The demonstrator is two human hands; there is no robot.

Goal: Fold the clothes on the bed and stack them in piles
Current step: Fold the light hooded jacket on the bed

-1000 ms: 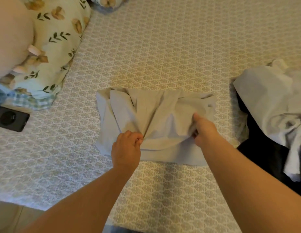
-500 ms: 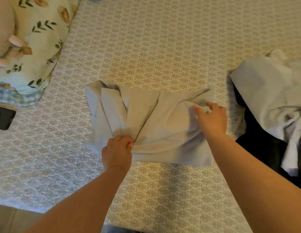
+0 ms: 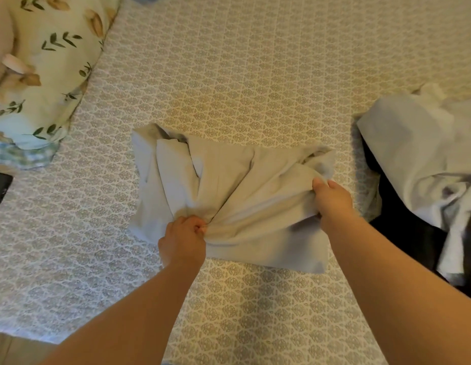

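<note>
**Folding a grey garment mid-bed: where this could come undone**

Gripping it with both hands right now. The grey garment (image 3: 229, 191) sits roughly in the middle of the patterned bed sheet (image 3: 255, 75), already part folded into a rough rectangle, with loose flaps showing along its far-left edge. The left hand (image 3: 183, 239) has its fingers curled tight round a bunch of fabric near the front edge, so all the creases fan out from that one point. The right hand (image 3: 333, 201) pinches the right side of the top layer, thumb on top and fingers tucked under the cloth.

Risks as I see them:

- That bunched grip on the left is the big one. If the fold gets finished from there, I'd guess the wrinkles get pressed in and the result comes out lumpy, not flat.
- The far-left flaps look loose. Pulling the top layer across could drag them out and undo that part of the fold.
- The unfolded pile (image 3: 418, 154) of pale and dark clothes is near the right hand, just beside the garment. A wide swing could snag it or mix the two.

No finished stack is in view, so plenty of the job looks left. A floral pillow (image 3: 44, 75) and a dark phone (image 3: 0, 187) lie off to the left, well apart.
</note>
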